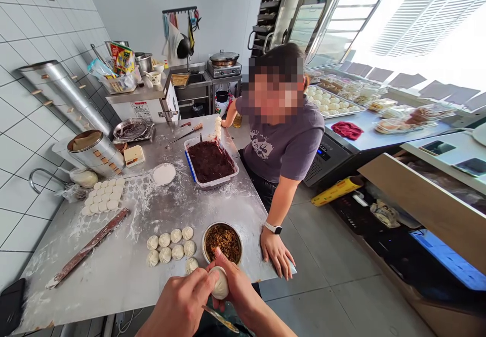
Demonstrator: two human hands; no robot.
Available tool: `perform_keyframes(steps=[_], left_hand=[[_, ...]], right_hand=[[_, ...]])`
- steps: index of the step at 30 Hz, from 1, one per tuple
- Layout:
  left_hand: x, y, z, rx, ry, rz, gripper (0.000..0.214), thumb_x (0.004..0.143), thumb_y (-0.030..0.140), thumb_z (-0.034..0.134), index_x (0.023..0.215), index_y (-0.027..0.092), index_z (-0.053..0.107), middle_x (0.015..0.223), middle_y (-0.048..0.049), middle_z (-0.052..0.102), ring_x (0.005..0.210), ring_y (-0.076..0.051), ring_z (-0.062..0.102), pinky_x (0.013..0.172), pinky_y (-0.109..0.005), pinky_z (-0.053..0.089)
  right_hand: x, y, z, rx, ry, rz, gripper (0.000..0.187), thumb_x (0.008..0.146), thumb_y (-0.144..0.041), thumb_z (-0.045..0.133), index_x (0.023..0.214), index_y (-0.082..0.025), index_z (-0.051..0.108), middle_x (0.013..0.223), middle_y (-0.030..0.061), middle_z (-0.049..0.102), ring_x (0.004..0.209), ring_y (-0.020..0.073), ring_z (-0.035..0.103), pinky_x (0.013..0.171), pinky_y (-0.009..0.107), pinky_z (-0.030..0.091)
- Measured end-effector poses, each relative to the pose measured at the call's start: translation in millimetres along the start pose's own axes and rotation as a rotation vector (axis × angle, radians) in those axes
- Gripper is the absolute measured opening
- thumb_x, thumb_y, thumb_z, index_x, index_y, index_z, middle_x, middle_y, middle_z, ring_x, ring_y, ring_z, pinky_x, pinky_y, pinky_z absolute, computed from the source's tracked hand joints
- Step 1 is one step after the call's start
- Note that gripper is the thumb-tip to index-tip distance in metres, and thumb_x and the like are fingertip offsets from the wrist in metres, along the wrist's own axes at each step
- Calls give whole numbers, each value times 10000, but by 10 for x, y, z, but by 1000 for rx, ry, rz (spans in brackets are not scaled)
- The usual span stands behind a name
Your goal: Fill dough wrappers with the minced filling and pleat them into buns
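A round, pleated dough bun [220, 283] rests in my right hand [237, 281], whose fingers curl around it with the thumb raised over its far side. My left hand [192, 291] pinches the bun's edge with thumb and forefinger. A thin, flat spatula [220, 320] smeared with filling sticks out beneath my left hand; the end it is held by is hidden. Just beyond my hands stands a metal bowl of brown chopped filling [223, 243]. To its left, pleated buns [170, 246] sit in rows on the steel table, the nearest one [192, 265] partly behind my left hand.
A person [284, 124] leans on the table's right side, one hand [277, 253] at its corner. A tub of dark red filling [210, 160], a flour dish [163, 174], flattened dough pieces [104, 196], a long wooden stick [91, 246] and a knife [186, 132] lie on the table.
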State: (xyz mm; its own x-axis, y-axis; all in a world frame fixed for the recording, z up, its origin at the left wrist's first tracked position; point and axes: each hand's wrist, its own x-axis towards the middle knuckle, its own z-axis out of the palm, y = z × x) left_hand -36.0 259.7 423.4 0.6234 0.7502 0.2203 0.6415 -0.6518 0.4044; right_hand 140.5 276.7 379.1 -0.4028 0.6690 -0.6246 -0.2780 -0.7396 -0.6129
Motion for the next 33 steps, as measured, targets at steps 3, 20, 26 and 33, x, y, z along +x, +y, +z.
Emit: perform_keyframes(steps=[3, 20, 26, 33], left_hand=[[-3, -1, 1, 2, 17, -32, 223, 969, 87, 452, 1089, 232, 570, 867, -15, 659, 646, -169, 660, 545, -288, 503], [-228, -37, 177, -123, 63, -214, 233, 1012, 141, 441, 1109, 263, 614, 858, -9, 681, 690, -147, 693, 604, -243, 556], [-367, 40, 282, -236, 152, -387, 211, 910, 133, 553, 1049, 275, 623, 863, -2, 693, 705, -134, 693, 600, -207, 558], [-648, -220, 198, -201, 116, -683, 164, 840, 111, 561, 888, 259, 613, 750, 29, 670, 635, -115, 636, 625, -201, 508]], right_hand=[[9, -16, -3, -1, -6, 5, 637, 857, -783, 523, 897, -170, 693, 596, -14, 622, 389, 87, 493, 353, 201, 300], [159, 124, 57, -122, 5, 64, 675, 857, -825, 440, 748, -190, 640, 485, -25, 560, 364, 106, 483, 350, 218, 277], [207, 151, 131, -196, -40, 102, 667, 857, -819, 457, 782, -194, 677, 559, 0, 629, 415, 119, 522, 379, 226, 312], [388, 190, -132, -227, 79, 10, 619, 864, -753, 542, 952, -168, 726, 798, 29, 724, 496, 114, 576, 411, 226, 324]])
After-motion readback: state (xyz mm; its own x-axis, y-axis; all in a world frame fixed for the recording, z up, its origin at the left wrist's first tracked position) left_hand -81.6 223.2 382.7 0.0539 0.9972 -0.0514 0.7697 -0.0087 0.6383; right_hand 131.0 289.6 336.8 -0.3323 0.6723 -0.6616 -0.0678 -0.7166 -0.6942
